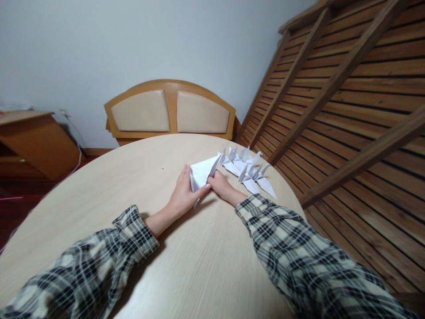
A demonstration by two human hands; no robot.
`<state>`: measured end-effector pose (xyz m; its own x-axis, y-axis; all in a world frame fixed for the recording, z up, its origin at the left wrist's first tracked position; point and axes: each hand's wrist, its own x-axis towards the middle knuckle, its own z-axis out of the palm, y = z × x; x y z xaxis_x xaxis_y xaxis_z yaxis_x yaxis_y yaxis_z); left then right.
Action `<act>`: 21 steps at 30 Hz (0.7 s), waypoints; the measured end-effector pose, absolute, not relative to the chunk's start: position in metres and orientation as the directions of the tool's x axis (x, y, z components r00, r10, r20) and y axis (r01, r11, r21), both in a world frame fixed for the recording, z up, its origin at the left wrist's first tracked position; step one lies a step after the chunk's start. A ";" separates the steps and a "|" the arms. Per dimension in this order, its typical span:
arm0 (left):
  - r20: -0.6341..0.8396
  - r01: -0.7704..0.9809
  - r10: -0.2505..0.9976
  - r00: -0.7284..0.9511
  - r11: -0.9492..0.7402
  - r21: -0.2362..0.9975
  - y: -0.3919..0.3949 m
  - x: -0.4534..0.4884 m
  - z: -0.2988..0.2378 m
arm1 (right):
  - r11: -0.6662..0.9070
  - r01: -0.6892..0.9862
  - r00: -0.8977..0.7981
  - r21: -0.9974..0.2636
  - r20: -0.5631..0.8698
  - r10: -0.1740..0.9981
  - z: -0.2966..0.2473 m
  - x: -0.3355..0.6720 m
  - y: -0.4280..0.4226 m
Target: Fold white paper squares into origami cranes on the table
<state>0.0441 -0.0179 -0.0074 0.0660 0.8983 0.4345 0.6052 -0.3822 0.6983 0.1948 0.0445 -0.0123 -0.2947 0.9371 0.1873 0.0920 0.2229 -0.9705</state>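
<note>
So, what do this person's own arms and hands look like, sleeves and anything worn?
Both arms wear a long-sleeved checked flannel shirt in black, cream and grey-green. The left sleeve and right sleeve end in loose cuffs short of the wrists. The left hand and right hand are bare, with no gloves, rings or watch visible.

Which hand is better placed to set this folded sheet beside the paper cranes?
Probably the right hand: it grips the folded sheet on the side nearest the paper cranes, which lie just beyond it. The left hand holds the sheet's opposite side, farther away.
</note>
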 end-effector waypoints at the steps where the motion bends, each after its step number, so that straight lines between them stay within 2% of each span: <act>1: 0.439 0.614 0.895 0.077 -0.390 0.686 -0.019 0.045 -0.006 | 0.260 0.086 -0.293 -0.962 0.225 0.929 -0.013 0.195 0.045; 6: 0.477 0.624 0.867 0.147 -0.455 0.635 -0.019 0.044 -0.004 | 0.330 0.074 -0.322 -0.941 0.291 0.901 -0.013 0.195 0.043; 16: 0.598 0.580 0.786 0.157 -0.564 0.588 -0.015 0.040 -0.014 | 0.426 0.199 -0.292 -0.883 0.362 0.886 -0.014 0.189 0.029; 21: 0.608 0.518 0.780 0.149 -0.586 0.624 -0.017 0.039 -0.010 | 0.567 0.213 -0.305 -0.796 0.497 0.812 -0.014 0.190 0.027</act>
<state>0.0394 -0.0173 -0.0095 0.1493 0.7797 0.6081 0.5180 -0.5855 0.6236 0.1896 0.0269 -0.0137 -0.3052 0.8122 0.4972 0.2131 0.5671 -0.7956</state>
